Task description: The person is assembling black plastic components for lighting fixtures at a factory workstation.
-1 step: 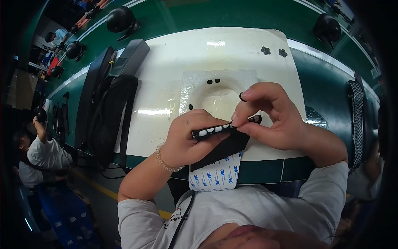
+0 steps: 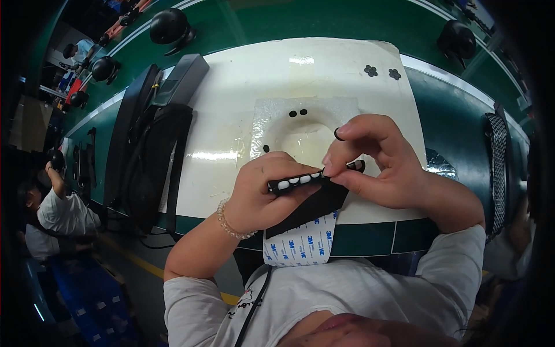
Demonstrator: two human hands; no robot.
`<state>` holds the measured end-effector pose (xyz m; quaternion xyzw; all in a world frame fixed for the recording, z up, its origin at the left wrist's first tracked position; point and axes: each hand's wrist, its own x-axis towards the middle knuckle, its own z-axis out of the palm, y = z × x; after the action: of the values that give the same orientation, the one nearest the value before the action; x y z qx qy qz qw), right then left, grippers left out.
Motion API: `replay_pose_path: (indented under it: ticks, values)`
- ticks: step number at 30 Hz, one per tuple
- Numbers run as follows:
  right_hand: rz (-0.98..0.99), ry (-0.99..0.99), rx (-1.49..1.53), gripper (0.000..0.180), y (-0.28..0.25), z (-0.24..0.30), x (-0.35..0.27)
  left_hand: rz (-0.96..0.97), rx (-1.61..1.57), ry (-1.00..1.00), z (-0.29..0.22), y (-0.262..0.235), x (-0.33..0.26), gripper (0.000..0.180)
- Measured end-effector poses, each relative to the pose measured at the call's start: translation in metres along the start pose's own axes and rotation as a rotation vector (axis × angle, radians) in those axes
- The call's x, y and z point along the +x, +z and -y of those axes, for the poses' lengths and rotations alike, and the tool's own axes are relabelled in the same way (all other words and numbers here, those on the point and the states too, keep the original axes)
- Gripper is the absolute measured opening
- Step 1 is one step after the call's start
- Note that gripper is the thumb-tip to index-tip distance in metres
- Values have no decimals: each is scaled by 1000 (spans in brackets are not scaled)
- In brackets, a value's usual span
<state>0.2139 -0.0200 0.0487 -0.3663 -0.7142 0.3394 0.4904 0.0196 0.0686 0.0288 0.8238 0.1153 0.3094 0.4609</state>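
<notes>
One black strip (image 2: 296,182) with white ovals along its edge: I am seeing it being held by two hands, above the near part of the desk (image 2: 364,240). One left hand (image 2: 254,188), closed: gripping the strip's left part between thumb and fingers. One right hand (image 2: 386,165), partly curled: its thumb and a fingertip are pinching the strip farther right; I cannot tell whether anything smaller is sitting between them. One small black disc (image 2: 337,135): resting against a raised fingertip of the right hand. One black sheet (image 2: 312,209): slanting just below the strip; I cannot tell whether the two are joined. One white sheet with blue print (image 2: 298,247): showing from beneath the black sheet. Three black ovals (image 2: 292,114): lying beyond the hands on a clear film (image 2: 267,111), two side by side, one nearer the left hand. Two black flower-shaped pieces (image 2: 370,70): lying farther off on a white board (image 2: 225,104). One grey box (image 2: 189,70): standing at the board's left edge. One patterned band (image 2: 497,168): lying at far right.
</notes>
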Motion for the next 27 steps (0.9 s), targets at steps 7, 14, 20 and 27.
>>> replay_pose_path:
  ticks: [7, 14, 20, 27]
  values:
    - [17, -36, -38, 51, 2, 1, -1, -17, -8, 27, 1, 0, -2, 24]
    - [-87, -256, -353, 46, 4, -10, 1, -19, -46, -125, -1, 1, -3, 23]
    - [8, -195, -376, 52, -4, -2, 2, -35, -79, -158, 0, -1, -5, 20]
    - [-113, 108, 72, 65, -9, -4, -1, -43, -115, -110, 0, -2, -5, 21]
